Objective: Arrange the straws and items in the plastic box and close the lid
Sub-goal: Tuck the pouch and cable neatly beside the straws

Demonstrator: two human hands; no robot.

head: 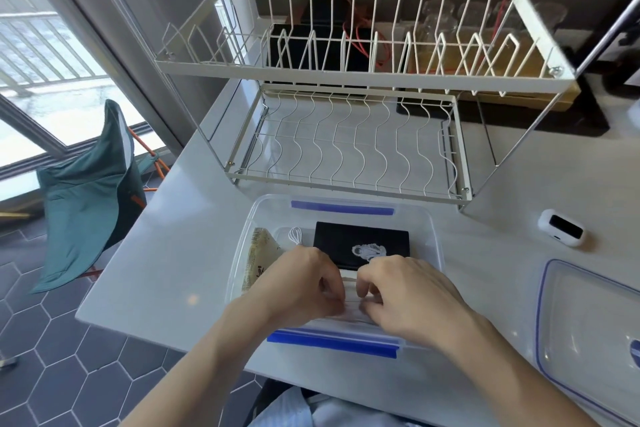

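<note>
I am working both hands inside the clear plastic box (242, 255), which is sitting open on the white surface (166, 246) right in front of me. My left hand (298, 284) and right hand (412, 291) are meeting near the front wall, fingers curled down onto a bundle of pale straws (349, 307) lying crosswise along that wall. I am pinching them from both sides, though exactly how many straws I am holding is hidden under my knuckles.

Behind my hands a black flat case (360, 239) is lying in the middle of the box, a coiled white cord (295, 235) just beside it, and a tan wrapped packet (258, 260) against the left wall. The lid (585, 319) is waiting on the surface to my right, well apart from the box.

To do this well, I judge I should be squaring the straws so they lie flat and parallel to the front wall, below the rim, not riding up onto the black case. Otherwise the lid may not seat and the blue clips (332, 340) may not latch.
</note>
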